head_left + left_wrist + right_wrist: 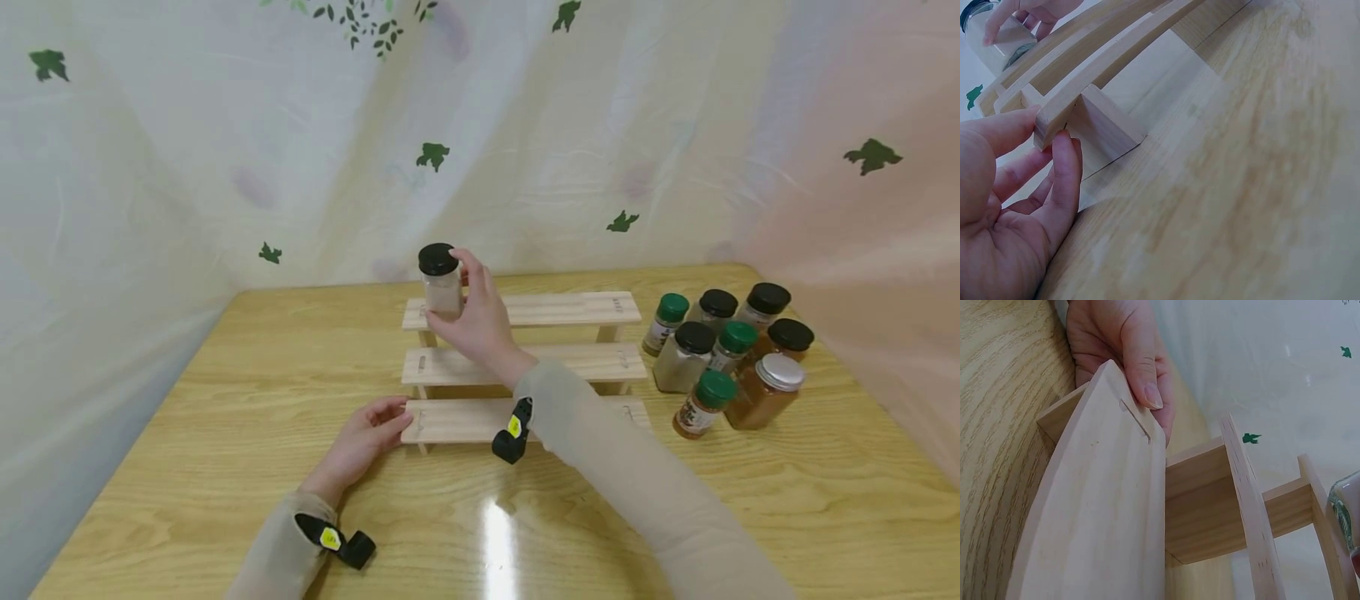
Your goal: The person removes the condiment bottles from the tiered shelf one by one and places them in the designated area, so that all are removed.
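Note:
A three-step wooden rack (pixel 562 309) stands on the table. My right hand (pixel 486 323) grips a clear jar (pixel 442 293) with a black lid and pale contents, upright at the left end of the top step. Whether the jar's base touches the wood I cannot tell. My left hand (pixel 363 440) pinches the left end of the lowest step (pixel 1054 115), thumb on top and fingers underneath in the left wrist view. In the right wrist view, only part of the jar (pixel 1346 503) shows at the right edge, while the left hand (pixel 1119 344) appears at the top.
Right of the rack stand several spice jars: green-lidded ones (pixel 696 408), black-lidded ones (pixel 681 360) and a larger silver-lidded jar (pixel 767 392) with brown contents. A pale curtain (pixel 525 167) with green leaf shapes hangs behind the wooden table (pixel 285 358).

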A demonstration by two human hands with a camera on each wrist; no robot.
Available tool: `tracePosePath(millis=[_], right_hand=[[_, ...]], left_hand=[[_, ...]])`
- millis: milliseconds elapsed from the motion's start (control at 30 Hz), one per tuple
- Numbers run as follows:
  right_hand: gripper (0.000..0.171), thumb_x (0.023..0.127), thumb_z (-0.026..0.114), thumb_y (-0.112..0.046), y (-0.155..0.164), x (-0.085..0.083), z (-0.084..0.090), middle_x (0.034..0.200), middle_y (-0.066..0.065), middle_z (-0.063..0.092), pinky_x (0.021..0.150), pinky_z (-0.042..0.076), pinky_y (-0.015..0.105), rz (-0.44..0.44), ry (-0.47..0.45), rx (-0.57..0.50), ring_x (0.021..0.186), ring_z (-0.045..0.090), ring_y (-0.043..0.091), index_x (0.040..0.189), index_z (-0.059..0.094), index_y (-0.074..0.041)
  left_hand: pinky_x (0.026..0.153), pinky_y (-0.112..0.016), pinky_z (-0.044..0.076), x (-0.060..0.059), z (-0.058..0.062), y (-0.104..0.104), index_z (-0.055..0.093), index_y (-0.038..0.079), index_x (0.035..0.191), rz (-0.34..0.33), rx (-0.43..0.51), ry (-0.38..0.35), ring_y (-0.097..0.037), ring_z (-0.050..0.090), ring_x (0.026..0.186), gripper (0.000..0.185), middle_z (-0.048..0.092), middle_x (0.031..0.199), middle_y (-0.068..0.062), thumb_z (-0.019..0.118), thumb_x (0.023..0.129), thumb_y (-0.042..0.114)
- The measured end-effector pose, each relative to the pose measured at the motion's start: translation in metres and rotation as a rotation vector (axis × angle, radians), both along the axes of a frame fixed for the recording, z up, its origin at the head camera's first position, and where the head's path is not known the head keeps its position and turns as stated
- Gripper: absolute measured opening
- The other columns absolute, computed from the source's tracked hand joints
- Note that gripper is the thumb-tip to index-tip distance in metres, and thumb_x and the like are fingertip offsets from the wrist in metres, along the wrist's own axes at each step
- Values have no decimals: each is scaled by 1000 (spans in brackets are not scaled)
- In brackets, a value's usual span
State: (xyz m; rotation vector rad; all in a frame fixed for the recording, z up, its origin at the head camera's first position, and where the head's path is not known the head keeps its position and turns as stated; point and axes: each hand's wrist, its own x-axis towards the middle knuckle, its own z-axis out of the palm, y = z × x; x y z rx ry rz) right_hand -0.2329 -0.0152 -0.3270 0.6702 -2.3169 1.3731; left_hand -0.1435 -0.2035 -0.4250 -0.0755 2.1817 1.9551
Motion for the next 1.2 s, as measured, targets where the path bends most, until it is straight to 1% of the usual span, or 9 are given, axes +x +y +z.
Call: tracePosePath(millis=[167,300,400,567,733,833,1033,1200], right_hand=[[83,76,78,-13,2,4,0,120,16,45,84,52,40,21,-5,-5,106,49,29,139,25,-21],[83,76,78,-13,7,5,1,122,16,47,85,52,40,39,-13,-18,106,50,28,139,26,-21],[82,76,78,-13,11,7,0,123,16,48,84,52,40,46,-1,-21,106,50,28,138,27,-20],[81,75,79,-13,21,13,-3,123,17,49,84,52,42,59,32,-24,108,50,30,137,27,-18],[80,75,79,-11,33,17,-4,126,17,48,85,51,44,87,69,-13,109,50,30,136,27,-17],[80,74,79,-9,42,21,-5,127,18,48,84,52,45,107,116,11,109,51,32,134,28,-16],[81,70,81,-5,67,31,-11,122,20,49,79,53,47,121,258,92,107,52,33,130,28,-16],[82,66,82,-1,89,37,-12,115,21,50,75,54,49,122,344,92,102,53,35,127,28,-12]], left_hand=[[71,-17,48,0,0,0,44,-11,131,-6,-3,5,-2,54,83,43,55,97,3,56,94,8],[71,-17,47,0,-1,0,46,-10,130,7,-20,-5,-3,53,83,42,54,97,2,57,93,9],[71,-18,47,0,0,-1,47,-9,129,14,-21,-12,-4,53,83,41,54,97,1,57,93,8],[71,-18,47,1,2,0,45,-11,130,-6,-9,6,-3,52,83,43,54,97,1,56,94,9],[71,-18,47,1,1,-1,45,-12,130,-2,-2,7,-3,53,83,43,53,96,1,56,93,8],[71,-18,47,0,-1,-1,46,-11,129,10,-7,1,-4,53,83,41,54,96,1,56,93,7],[71,-18,48,-1,-4,0,48,-10,128,17,-21,-6,-5,53,83,40,54,97,-1,57,93,6],[72,-18,48,-1,-4,-2,45,-12,129,4,0,5,-4,54,84,42,55,98,0,56,93,6]])
